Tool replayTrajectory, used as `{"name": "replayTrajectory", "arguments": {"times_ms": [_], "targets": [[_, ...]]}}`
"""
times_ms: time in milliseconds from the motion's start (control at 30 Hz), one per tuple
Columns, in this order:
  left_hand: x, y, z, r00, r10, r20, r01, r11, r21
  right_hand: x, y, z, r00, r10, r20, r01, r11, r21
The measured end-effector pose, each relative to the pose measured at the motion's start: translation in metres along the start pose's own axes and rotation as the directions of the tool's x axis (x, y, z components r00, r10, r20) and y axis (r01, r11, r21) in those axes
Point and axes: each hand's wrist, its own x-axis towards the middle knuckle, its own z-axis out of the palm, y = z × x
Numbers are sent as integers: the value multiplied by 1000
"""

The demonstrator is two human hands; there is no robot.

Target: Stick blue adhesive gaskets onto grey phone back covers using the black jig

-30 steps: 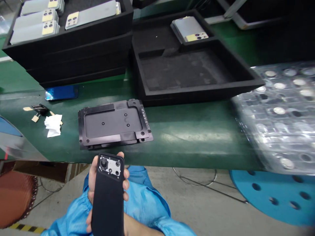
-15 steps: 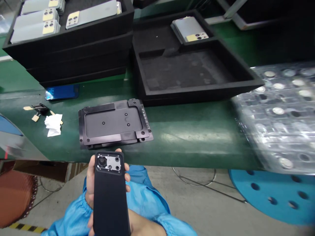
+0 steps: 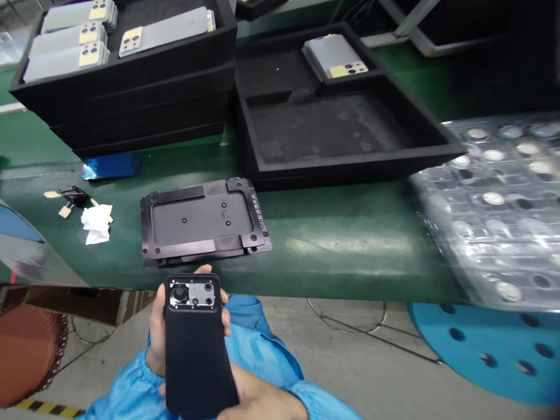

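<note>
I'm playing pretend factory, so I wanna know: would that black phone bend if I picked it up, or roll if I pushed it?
The black phone would probably feel stiff, since its long edges look straight. It likely wouldn't roll, because its back looks broad and flat. Its camera area might be delicate, as small lenses show there.

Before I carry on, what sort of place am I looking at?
Probably an electronics assembly workplace: black trays hold grey phone-shaped panels, a dark fixture lies on the green bench, and a black phone-like piece is being held.
</note>
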Motion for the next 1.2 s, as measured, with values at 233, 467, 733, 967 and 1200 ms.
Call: {"name": "replayTrajectory", "arguments": {"times_ms": [233,467,733,967,1200], "targets": [[-13,0,6,939,310,-148,-226,883,412,-6,31,-13,638,-528,-560,271,835,-479],[-18,-5,-6,903,393,-176,-164,693,702,4,29,-7,644,-581,-498,127,723,-680],[-15,-1,5,925,340,-170,-223,847,483,-19,2,-9,745,-467,-477,122,798,-591],[-13,12,17,968,152,-201,-146,988,43,-48,-9,-26,653,-643,-399,427,748,-508],[-4,17,15,991,-131,-40,120,974,-193,-41,-52,-58,45,-824,-565,420,528,-738]]}}
